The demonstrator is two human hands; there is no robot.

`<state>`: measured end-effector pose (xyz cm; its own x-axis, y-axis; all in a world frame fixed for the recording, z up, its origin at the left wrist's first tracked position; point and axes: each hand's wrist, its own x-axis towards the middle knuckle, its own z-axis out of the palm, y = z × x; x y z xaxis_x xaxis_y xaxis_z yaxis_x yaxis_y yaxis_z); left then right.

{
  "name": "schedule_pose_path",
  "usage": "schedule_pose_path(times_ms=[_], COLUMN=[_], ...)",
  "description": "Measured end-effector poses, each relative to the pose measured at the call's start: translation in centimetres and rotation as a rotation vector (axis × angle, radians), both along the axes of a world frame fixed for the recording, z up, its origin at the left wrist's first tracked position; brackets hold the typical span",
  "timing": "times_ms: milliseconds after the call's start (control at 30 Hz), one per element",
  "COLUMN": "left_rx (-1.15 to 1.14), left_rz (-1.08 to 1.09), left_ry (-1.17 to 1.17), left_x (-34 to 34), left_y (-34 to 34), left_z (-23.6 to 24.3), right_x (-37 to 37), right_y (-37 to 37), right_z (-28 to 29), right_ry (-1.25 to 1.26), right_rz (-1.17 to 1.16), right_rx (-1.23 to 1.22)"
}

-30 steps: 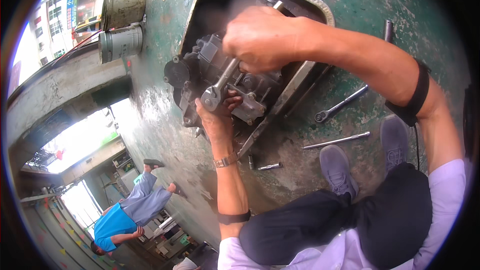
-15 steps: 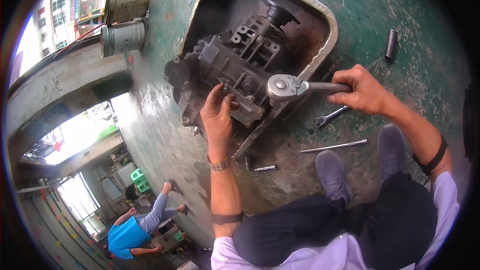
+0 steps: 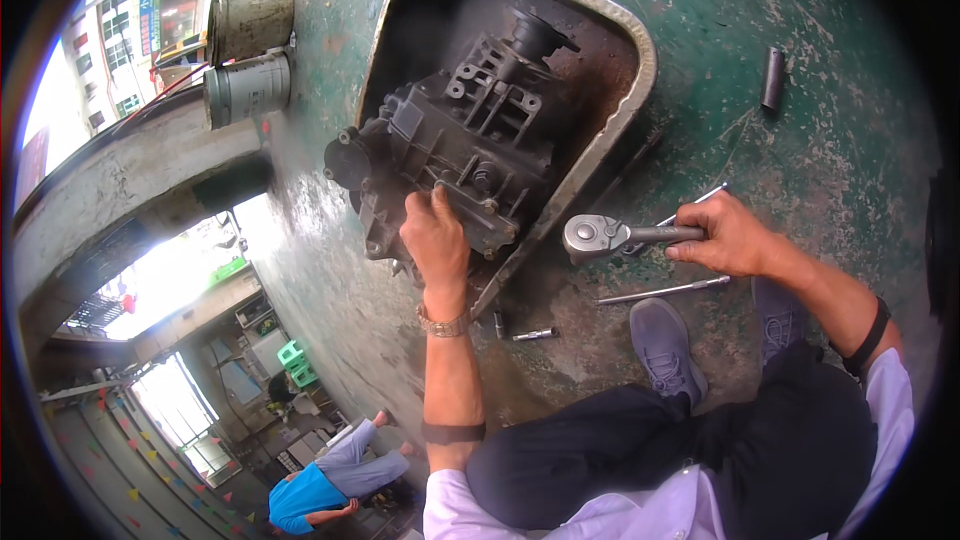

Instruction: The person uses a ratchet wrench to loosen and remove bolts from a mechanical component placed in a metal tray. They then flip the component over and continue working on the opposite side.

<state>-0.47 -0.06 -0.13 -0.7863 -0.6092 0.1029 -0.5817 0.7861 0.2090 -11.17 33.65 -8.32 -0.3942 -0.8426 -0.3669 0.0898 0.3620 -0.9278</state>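
Observation:
My right hand (image 3: 725, 233) is closed around the handle of a large ratchet wrench (image 3: 594, 236). Its round head points left, above the floor beside the tray, apart from the gearbox (image 3: 470, 140). The dirty dark metal gearbox lies partly in a rusty tray (image 3: 648, 80) and juts over its near left side. My left hand (image 3: 436, 242) is at the gearbox's near side, fingers curled together against the casing by a bolt boss. Whatever those fingers pinch is hidden by the hand.
A long extension bar (image 3: 665, 291) and two small sockets (image 3: 535, 334) lie on the floor near my shoes (image 3: 668, 350). A smaller ratchet lies partly behind my right hand. Farther right is a long socket (image 3: 772, 80). Two buckets (image 3: 248, 90) and a person in blue (image 3: 308, 495) are at left.
My right hand has drawn the ratchet wrench down, away from the gearbox and tray edge. My left fingers have curled more closely against the casing. The person in blue has moved right and lower.

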Motion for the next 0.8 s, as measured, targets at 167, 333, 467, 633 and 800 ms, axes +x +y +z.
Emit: schedule_pose_path(times_ms=[167, 333, 467, 633, 800], left_rx=[-0.017, 0.086, 0.094, 0.018, -0.050], left_rz=[0.165, -0.121, -0.161, 0.115, -0.076], left_ry=[-0.097, 0.212, 0.176, -0.125, 0.145], left_x=[0.0, 0.6, 0.5, 0.2, 0.0], left_y=[0.0, -0.7, -0.8, -0.1, -0.2], left_z=[0.5, -0.1, -0.4, 0.8, 0.4], right_x=[0.2, 0.8, 1.5, 2.0, 1.9], right_y=[0.3, 0.7, 0.9, 0.9, 0.8], right_z=[-0.3, -0.2, -0.1, -0.2, -0.1], right_ry=[-0.062, -0.058, -0.084, -0.108, -0.114], right_rz=[-0.003, -0.002, 0.012, -0.041, -0.046], right_rx=[-0.009, -0.016, 0.002, -0.022, -0.029])
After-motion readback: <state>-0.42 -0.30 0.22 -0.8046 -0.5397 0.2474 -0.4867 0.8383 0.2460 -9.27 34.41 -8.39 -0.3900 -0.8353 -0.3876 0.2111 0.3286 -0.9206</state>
